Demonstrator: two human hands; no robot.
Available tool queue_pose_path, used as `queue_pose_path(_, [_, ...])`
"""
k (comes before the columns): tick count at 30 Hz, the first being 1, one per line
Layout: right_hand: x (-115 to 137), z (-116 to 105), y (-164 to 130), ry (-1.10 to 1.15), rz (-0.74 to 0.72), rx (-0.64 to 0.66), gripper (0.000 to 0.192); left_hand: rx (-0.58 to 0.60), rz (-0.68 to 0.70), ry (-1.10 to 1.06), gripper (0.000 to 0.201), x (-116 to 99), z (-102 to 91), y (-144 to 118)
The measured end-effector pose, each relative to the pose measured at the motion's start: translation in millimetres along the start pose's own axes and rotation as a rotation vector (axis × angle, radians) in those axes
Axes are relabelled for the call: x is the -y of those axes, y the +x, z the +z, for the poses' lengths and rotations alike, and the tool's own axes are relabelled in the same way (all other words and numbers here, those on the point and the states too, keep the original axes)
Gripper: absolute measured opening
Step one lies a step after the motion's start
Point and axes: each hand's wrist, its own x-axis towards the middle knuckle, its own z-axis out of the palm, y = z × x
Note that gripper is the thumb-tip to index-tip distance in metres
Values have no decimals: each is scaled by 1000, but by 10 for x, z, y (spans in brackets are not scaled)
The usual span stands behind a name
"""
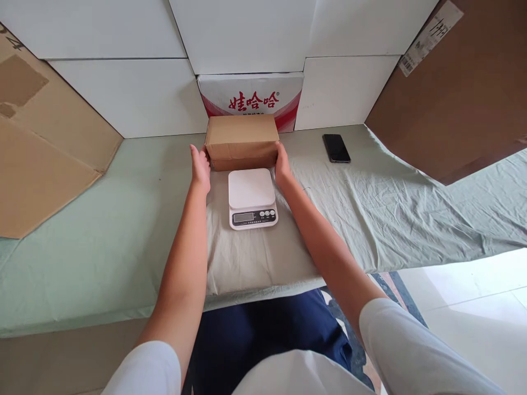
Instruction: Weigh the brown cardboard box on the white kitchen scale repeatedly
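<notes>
A small brown cardboard box (242, 151) is held between my two hands at the back of the cloth-covered table. My left hand (201, 169) presses against its left end, thumb raised and the other fingers partly hidden behind the box. Against the right end lies my right hand (282, 164), its fingers mostly out of sight. Just in front of the box, between my forearms, sits a white digital kitchen scale (252, 189) with its display and buttons facing me. Its display looks blank, and nothing rests on its platform.
Behind the small box stands a white and red carton (251, 90), against white panels (247, 35). A black phone (336, 148) lies to the right on the green cloth (102, 236). Large cardboard pieces flank the table at left (45, 148) and right (461, 104).
</notes>
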Motion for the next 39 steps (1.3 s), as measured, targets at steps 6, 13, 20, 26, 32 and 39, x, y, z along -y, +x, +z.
queue_pose_path(6, [177,108,-158,-37,-41,16,82,42,-129,-59,116,-4,18,-58])
queue_pose_path(13, [281,149,-210,-47,-26,29,81,45,-142,-61,113,-33,25,-88])
queue_pose_path(20, [382,144,-106,-91,-44,107,80,-57,-54,-41,111,-119,49,-33])
queue_pose_path(26, [810,174,-317,-131,-138,188,77,-60,67,23,104,-506,35,-351])
queue_pose_path(32, [1097,-65,-1126,-201,-168,268,88,-93,133,60,106,-708,119,-1126])
queue_pose_path(39, [995,-160,-1540,-164,-197,250,104,-157,148,140,111,-575,137,-1532])
